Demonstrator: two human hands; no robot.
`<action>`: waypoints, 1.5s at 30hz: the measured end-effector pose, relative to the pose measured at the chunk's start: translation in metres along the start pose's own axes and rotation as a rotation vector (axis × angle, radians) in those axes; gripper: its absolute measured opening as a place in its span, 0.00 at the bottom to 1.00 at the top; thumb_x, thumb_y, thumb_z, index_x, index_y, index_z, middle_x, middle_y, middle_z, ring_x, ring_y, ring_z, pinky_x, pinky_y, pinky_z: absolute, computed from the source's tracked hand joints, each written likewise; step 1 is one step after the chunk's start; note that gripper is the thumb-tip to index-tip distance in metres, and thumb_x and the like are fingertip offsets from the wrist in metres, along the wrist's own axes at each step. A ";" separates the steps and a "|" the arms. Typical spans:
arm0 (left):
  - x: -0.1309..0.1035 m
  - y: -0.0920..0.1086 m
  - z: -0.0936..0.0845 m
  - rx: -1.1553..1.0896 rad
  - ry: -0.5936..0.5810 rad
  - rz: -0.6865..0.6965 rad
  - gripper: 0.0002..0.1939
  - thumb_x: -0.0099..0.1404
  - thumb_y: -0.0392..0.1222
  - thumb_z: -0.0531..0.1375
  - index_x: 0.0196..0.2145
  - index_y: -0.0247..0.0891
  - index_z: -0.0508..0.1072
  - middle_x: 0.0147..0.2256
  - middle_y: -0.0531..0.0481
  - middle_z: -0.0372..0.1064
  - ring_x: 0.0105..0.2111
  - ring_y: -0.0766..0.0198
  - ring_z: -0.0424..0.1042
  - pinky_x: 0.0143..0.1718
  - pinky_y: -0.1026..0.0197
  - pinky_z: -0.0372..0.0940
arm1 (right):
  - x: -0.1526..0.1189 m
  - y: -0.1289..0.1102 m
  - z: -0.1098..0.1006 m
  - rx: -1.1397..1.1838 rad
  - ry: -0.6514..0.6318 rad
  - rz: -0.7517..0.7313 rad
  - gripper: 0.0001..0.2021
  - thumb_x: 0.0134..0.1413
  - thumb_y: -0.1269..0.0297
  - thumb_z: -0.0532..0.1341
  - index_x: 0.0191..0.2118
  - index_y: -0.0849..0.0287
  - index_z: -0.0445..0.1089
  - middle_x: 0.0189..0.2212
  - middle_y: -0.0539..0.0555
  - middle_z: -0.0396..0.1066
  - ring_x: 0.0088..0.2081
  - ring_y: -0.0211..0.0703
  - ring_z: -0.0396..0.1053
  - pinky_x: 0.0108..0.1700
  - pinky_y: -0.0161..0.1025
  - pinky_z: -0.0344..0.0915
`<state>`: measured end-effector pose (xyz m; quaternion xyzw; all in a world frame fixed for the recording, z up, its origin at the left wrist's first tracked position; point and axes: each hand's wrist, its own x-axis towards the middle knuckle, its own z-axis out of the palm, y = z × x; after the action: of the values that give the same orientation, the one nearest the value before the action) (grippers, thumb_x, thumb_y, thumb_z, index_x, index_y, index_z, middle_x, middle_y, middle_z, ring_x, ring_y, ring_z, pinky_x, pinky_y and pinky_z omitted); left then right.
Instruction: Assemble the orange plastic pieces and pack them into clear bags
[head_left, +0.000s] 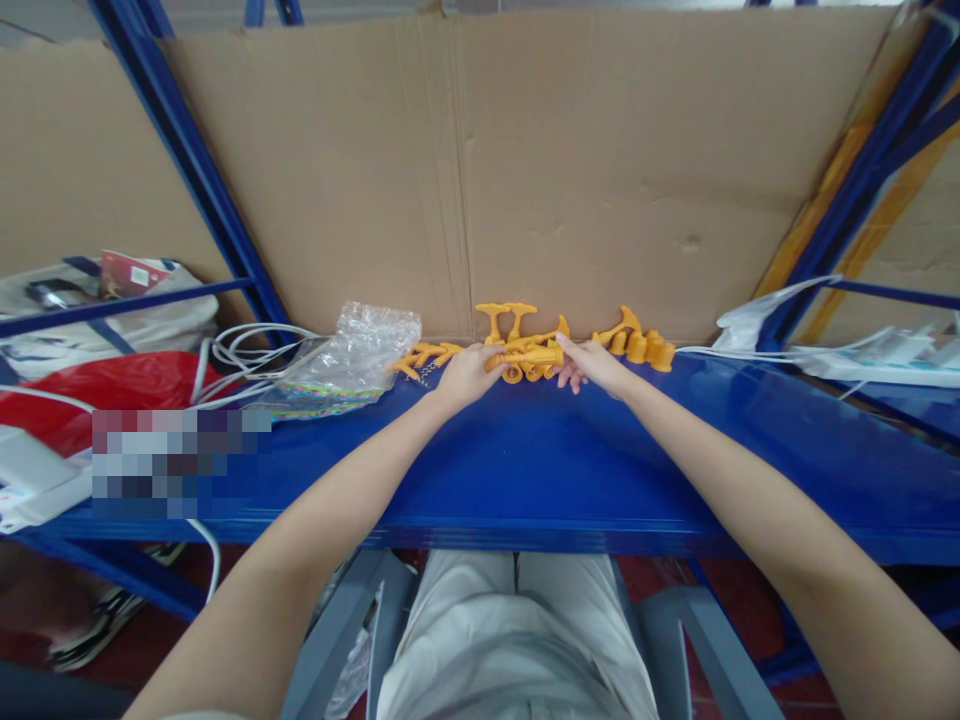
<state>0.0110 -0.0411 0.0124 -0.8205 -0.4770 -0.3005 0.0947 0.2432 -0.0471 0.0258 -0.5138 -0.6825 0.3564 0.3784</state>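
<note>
My left hand (466, 380) is closed around the left end of a yellow plastic corkscrew piece (534, 357), which lies level above the blue shelf. At its other end is my right hand (592, 368), with the thumb raised and apart from the loosely curled fingers. Behind the hands, yellow T-shaped handles (514, 318) lean against the cardboard. Several round yellow parts (533, 372) sit just under the held piece. To the left of my left hand lie yellow corkscrews with metal spirals (427, 358). Right of my right hand stand yellow cup-shaped caps (649, 350) beside another yellow handle (622, 322).
A blue metal shelf (525, 470) spans the front, backed by a cardboard sheet (600, 170). Clear plastic bags (367, 345), white cables (255, 345) and a red bag (127, 390) lie left. A white power strip (892, 355) lies right. Another person's shoe (97, 625) shows below left.
</note>
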 end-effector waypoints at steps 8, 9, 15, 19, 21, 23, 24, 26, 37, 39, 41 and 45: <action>0.002 -0.008 0.004 -0.005 -0.020 -0.034 0.16 0.67 0.42 0.59 0.51 0.38 0.76 0.46 0.44 0.77 0.46 0.56 0.76 0.49 0.56 0.68 | -0.004 0.003 -0.009 0.024 -0.116 -0.116 0.16 0.61 0.54 0.62 0.49 0.59 0.67 0.40 0.58 0.78 0.29 0.38 0.76 0.28 0.32 0.69; 0.002 -0.009 0.004 0.000 -0.020 -0.034 0.16 0.67 0.42 0.58 0.51 0.38 0.76 0.45 0.45 0.77 0.45 0.56 0.76 0.49 0.56 0.68 | -0.004 0.004 -0.009 0.011 -0.103 -0.129 0.16 0.59 0.58 0.64 0.50 0.59 0.66 0.41 0.58 0.78 0.29 0.38 0.76 0.29 0.33 0.70; 0.001 -0.007 -0.001 0.040 -0.013 -0.017 0.17 0.67 0.42 0.58 0.51 0.39 0.75 0.42 0.45 0.77 0.43 0.56 0.76 0.47 0.58 0.68 | -0.004 0.003 -0.009 0.024 -0.111 -0.110 0.09 0.61 0.60 0.62 0.41 0.60 0.68 0.33 0.56 0.79 0.24 0.36 0.73 0.28 0.33 0.67; 0.000 -0.004 -0.002 0.044 -0.005 0.013 0.16 0.67 0.41 0.58 0.51 0.39 0.75 0.44 0.44 0.77 0.44 0.57 0.76 0.47 0.58 0.68 | -0.004 0.002 -0.010 0.040 -0.126 -0.094 0.19 0.64 0.51 0.57 0.28 0.61 0.68 0.28 0.57 0.78 0.22 0.34 0.70 0.27 0.32 0.64; 0.000 -0.004 -0.001 0.036 -0.004 0.014 0.15 0.67 0.42 0.58 0.50 0.39 0.76 0.44 0.45 0.77 0.44 0.57 0.76 0.47 0.58 0.68 | -0.004 0.001 -0.010 0.049 -0.120 -0.087 0.21 0.64 0.48 0.57 0.27 0.61 0.67 0.27 0.56 0.77 0.20 0.34 0.69 0.27 0.33 0.62; 0.000 -0.004 0.000 0.030 -0.008 0.010 0.15 0.67 0.42 0.59 0.50 0.38 0.76 0.43 0.45 0.77 0.44 0.56 0.76 0.48 0.57 0.68 | -0.004 0.000 -0.008 0.068 -0.120 -0.071 0.21 0.62 0.47 0.58 0.27 0.60 0.67 0.25 0.55 0.76 0.19 0.34 0.68 0.26 0.33 0.61; 0.000 -0.004 0.000 0.026 -0.010 0.008 0.15 0.67 0.42 0.60 0.50 0.38 0.76 0.43 0.44 0.77 0.44 0.56 0.76 0.48 0.57 0.68 | -0.005 0.000 -0.007 0.076 -0.123 -0.061 0.21 0.62 0.47 0.58 0.27 0.60 0.66 0.24 0.54 0.76 0.19 0.34 0.67 0.25 0.33 0.61; 0.000 -0.005 0.001 0.017 -0.013 0.010 0.15 0.66 0.42 0.60 0.49 0.37 0.76 0.42 0.44 0.77 0.44 0.56 0.76 0.47 0.57 0.68 | -0.005 0.000 -0.004 0.083 -0.134 -0.043 0.22 0.64 0.48 0.57 0.26 0.60 0.65 0.21 0.54 0.74 0.18 0.34 0.67 0.24 0.32 0.59; 0.003 -0.007 0.002 -0.021 -0.031 0.000 0.13 0.67 0.47 0.59 0.43 0.35 0.76 0.39 0.43 0.78 0.41 0.53 0.76 0.42 0.57 0.68 | 0.004 0.013 0.001 0.146 -0.058 -0.176 0.12 0.57 0.60 0.66 0.41 0.57 0.64 0.31 0.49 0.76 0.21 0.33 0.71 0.24 0.30 0.64; 0.003 -0.008 0.002 -0.026 -0.022 0.017 0.13 0.67 0.47 0.59 0.41 0.36 0.76 0.38 0.44 0.77 0.41 0.54 0.76 0.42 0.58 0.68 | 0.004 0.014 0.002 0.172 -0.063 -0.208 0.13 0.54 0.62 0.68 0.39 0.57 0.63 0.27 0.46 0.73 0.20 0.32 0.70 0.22 0.30 0.63; 0.002 -0.009 0.003 -0.020 -0.009 0.033 0.13 0.67 0.47 0.58 0.41 0.36 0.76 0.37 0.44 0.77 0.40 0.55 0.76 0.42 0.58 0.67 | 0.003 0.012 0.003 0.185 -0.073 -0.222 0.13 0.54 0.60 0.68 0.35 0.57 0.62 0.23 0.45 0.72 0.18 0.32 0.68 0.21 0.29 0.62; -0.001 -0.006 0.003 0.014 0.009 0.040 0.14 0.68 0.49 0.57 0.42 0.36 0.75 0.36 0.44 0.76 0.38 0.55 0.75 0.41 0.58 0.67 | -0.003 0.004 0.001 0.181 -0.063 -0.229 0.15 0.55 0.55 0.67 0.30 0.58 0.64 0.19 0.47 0.71 0.15 0.31 0.65 0.19 0.29 0.60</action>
<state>0.0066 -0.0371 0.0086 -0.8278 -0.4620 -0.2990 0.1088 0.2446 -0.0489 0.0210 -0.3850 -0.7132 0.3871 0.4397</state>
